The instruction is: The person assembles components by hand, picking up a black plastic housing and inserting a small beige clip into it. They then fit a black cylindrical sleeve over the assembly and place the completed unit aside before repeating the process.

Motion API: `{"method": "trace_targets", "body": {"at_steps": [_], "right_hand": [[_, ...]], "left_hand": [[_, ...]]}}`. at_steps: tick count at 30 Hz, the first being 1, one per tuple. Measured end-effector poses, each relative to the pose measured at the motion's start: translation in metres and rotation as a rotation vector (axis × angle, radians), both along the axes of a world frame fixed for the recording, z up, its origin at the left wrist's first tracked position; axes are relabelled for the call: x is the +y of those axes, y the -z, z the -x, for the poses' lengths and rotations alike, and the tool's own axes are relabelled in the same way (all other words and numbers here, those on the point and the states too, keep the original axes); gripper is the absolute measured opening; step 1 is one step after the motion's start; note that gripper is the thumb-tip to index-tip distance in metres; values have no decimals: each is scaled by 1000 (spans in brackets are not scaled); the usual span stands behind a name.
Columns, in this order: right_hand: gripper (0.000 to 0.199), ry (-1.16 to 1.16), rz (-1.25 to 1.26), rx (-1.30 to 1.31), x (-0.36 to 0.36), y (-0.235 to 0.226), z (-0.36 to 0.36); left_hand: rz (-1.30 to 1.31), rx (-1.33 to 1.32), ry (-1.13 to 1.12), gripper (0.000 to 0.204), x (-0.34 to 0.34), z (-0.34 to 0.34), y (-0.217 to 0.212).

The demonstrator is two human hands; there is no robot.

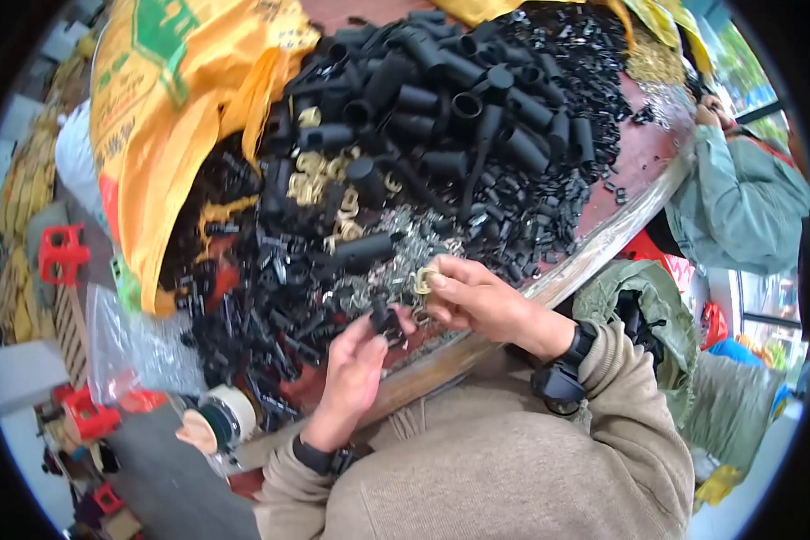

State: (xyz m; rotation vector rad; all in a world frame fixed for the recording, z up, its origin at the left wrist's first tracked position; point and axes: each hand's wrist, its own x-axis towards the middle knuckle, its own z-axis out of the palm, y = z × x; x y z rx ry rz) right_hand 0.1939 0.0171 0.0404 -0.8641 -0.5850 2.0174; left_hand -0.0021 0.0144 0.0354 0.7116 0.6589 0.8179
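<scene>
Together the left hand (355, 360) pinches a black part (385, 317) (small), the right hand (472, 297) a brass ring (423, 279).

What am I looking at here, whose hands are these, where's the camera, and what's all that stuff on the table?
This is one picture from a wide fisheye camera worn on a person's head, looking down, so straight edges bend near the rim. The two bare hands are that person's own. The left hand pinches a small black plastic part; the right hand holds a small brass-coloured ring. Before them a table is heaped with black plastic tubes, smaller black pieces and shiny metal bits. A yellow sack lies at its left. Another person works at the far right.
</scene>
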Motion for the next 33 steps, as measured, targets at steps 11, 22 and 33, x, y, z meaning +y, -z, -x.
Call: {"method": "trace_targets", "body": {"at_steps": [11,22,33], "right_hand": [[18,110,-82,-263,-30,5,5],[13,31,-679,-849,-34,1,-2],[14,138,-672,-656,-27,-13,-18]], "left_hand": [[13,-92,57,47,-10,-20,11],[58,-114,39,44,-14,-12,16],[157,-61,129,37,-11,-12,15]]}}
